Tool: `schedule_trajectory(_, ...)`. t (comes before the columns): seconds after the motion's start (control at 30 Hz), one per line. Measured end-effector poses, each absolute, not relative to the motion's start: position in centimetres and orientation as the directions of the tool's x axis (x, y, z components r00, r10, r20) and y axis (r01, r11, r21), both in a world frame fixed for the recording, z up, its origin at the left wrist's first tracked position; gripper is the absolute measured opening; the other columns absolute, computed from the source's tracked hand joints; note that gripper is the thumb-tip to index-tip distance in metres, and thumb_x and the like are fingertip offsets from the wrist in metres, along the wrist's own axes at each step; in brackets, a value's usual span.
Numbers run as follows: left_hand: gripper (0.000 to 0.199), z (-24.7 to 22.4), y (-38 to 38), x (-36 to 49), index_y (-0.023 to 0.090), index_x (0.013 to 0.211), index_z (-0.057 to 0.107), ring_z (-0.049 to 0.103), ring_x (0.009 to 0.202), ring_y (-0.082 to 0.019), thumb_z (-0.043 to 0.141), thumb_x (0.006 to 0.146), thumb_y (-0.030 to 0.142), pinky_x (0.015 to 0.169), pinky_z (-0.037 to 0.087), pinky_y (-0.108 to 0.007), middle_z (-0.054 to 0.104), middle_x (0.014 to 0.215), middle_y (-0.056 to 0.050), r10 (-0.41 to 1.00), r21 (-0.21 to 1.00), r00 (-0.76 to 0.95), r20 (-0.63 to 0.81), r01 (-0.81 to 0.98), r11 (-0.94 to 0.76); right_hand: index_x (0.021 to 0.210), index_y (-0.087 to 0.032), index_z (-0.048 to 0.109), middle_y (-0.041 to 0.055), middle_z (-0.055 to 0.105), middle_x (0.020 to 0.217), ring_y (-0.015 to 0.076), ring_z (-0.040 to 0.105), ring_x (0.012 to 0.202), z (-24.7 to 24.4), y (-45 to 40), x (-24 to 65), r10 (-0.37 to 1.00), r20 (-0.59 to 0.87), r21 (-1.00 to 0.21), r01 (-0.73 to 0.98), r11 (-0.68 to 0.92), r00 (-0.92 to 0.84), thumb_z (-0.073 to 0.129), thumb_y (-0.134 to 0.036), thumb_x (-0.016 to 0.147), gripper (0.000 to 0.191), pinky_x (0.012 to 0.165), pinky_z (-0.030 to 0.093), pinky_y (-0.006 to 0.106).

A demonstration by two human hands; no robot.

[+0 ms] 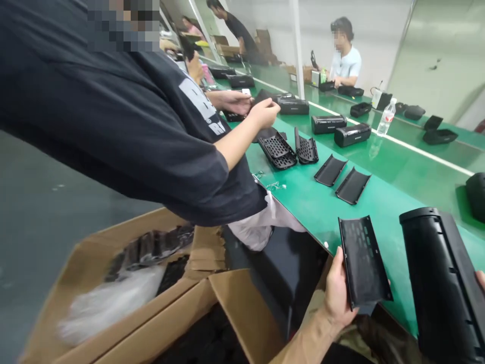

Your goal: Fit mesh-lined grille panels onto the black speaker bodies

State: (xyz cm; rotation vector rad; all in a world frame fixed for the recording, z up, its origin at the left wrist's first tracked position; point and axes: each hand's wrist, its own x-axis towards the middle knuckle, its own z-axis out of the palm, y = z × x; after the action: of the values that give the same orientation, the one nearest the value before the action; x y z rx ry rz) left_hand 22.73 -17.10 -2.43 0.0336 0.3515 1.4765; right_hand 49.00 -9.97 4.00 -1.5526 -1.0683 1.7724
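Far left, an open box point(98, 247) holds dark parts and clear wrap; next, a co-worker's hands point(265, 112) are busy over the table point(303, 189). Then come grilles point(278, 151) and two loose panels point(330, 170), with two cases point(352, 135) beyond that look closed up. My own pieces seem less far along — panel point(366, 258) and shell point(435, 273) are apart, nothing joined. My left hand point(337, 298) grips the panel by its lower left edge, thumb along the side, tilted above the table's edge. The shell leans to its right, not touching it. My right hand point(481, 278) shows only fingertips at the shell's right edge — I can't tell how it closes.
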Motion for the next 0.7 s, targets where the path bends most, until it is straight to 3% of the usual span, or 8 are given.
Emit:
schedule_trajectory(0.07, 0.069, -2.5, -16.4, 23.0, 0.016, 0.13, 0.076, 0.077, 0.11, -0.038, 0.065, 0.093, 0.073, 0.102, 0.058, -0.053, 0.081, 0.118, -0.016, 0.987, 0.254, 0.016, -0.162, -0.966, 0.057, 0.123, -0.02, 0.083, 0.0139, 0.085, 0.087, 0.0423, 0.083, 0.075, 5.4, -8.8, 48.1, 0.802, -0.574, -0.817, 0.184, -0.547, -0.163, 0.055, -0.082, 0.089, 0.076, 0.071, 0.071, 0.054)
schedule_trajectory(0.1, 0.067, -2.4, -16.1, 23.3, 0.019, 0.135, 0.074, 0.075, 0.117, -0.038, 0.067, 0.093, 0.071, 0.106, 0.056, -0.052, 0.08, 0.125, -0.015, 0.99, 0.258, -0.015, -0.137, -0.966, 0.021, 0.139, -0.019, 0.075, 0.014, 0.086, 0.094, 0.0421, 0.083, 0.078, 6.2, -8.2, 47.3, 0.815, -0.555, -0.826, 0.224, -0.517, -0.166, 0.058, -0.082, 0.089, 0.082, 0.07, 0.071, 0.053)
schedule_trajectory(0.2, 0.062, -2.0, -15.2, 24.1, 0.03, 0.144, 0.067, 0.067, 0.133, -0.037, 0.075, 0.092, 0.062, 0.115, 0.051, -0.051, 0.073, 0.143, -0.008, 0.99, 0.248, -0.13, -0.051, -0.962, -0.113, 0.168, -0.026, 0.043, 0.0125, 0.073, 0.143, 0.0415, 0.075, 0.121, 8.3, -6.9, 43.7, 0.928, -0.283, -0.89, 0.428, -0.159, -0.243, 0.061, -0.076, 0.091, 0.093, 0.088, 0.069, 0.048)
schedule_trajectory(0.27, 0.063, -1.4, -14.8, 24.4, 0.036, 0.148, 0.063, 0.062, 0.139, -0.037, 0.077, 0.091, 0.057, 0.118, 0.047, -0.053, 0.069, 0.15, -0.006, 0.984, 0.243, -0.175, 0.017, -0.954, -0.174, 0.172, -0.031, 0.034, 0.009, 0.053, 0.166, 0.0395, 0.058, 0.145, 9.5, -6.5, 41.2, 0.937, -0.143, -0.836, 0.546, 0.057, -0.318, 0.061, -0.075, 0.092, 0.095, 0.106, 0.061, 0.047)
schedule_trajectory(0.37, 0.066, -0.8, -14.6, 24.6, 0.037, 0.153, 0.057, 0.058, 0.143, -0.037, 0.077, 0.092, 0.054, 0.121, 0.043, -0.056, 0.066, 0.153, -0.006, 0.976, 0.254, -0.189, 0.105, -0.944, -0.21, 0.173, -0.032, 0.03, 0.01, 0.047, 0.17, 0.0397, 0.053, 0.15, 10.5, -6.0, 38.8, 0.904, -0.081, -0.727, 0.645, 0.235, -0.42, 0.06, -0.08, 0.09, 0.1, 0.117, 0.051, 0.053)
schedule_trajectory(0.53, 0.071, -1.1, -14.3, 24.5, 0.038, 0.155, 0.055, 0.057, 0.144, -0.037, 0.08, 0.09, 0.054, 0.121, 0.041, -0.055, 0.064, 0.155, -0.008, 0.966, 0.274, -0.208, 0.153, -0.93, -0.244, 0.173, -0.031, 0.03, 0.0097, 0.055, 0.164, 0.0388, 0.053, 0.15, 11.3, -5.9, 37.4, 0.88, -0.074, -0.647, 0.694, 0.315, -0.468, 0.063, -0.081, 0.086, 0.106, 0.125, 0.041, 0.056)
schedule_trajectory(0.7, 0.078, -1.7, -13.7, 24.5, 0.035, 0.154, 0.056, 0.058, 0.143, -0.039, 0.085, 0.084, 0.057, 0.121, 0.041, -0.054, 0.064, 0.153, -0.01, 0.973, 0.266, -0.178, 0.149, -0.94, -0.213, 0.172, -0.032, 0.029, 0.0072, 0.044, 0.172, 0.0371, 0.044, 0.156, 11.3, -6.5, 36.9, 0.861, -0.068, -0.607, 0.706, 0.366, -0.505, 0.06, -0.079, 0.09, 0.1, 0.129, 0.035, 0.057)
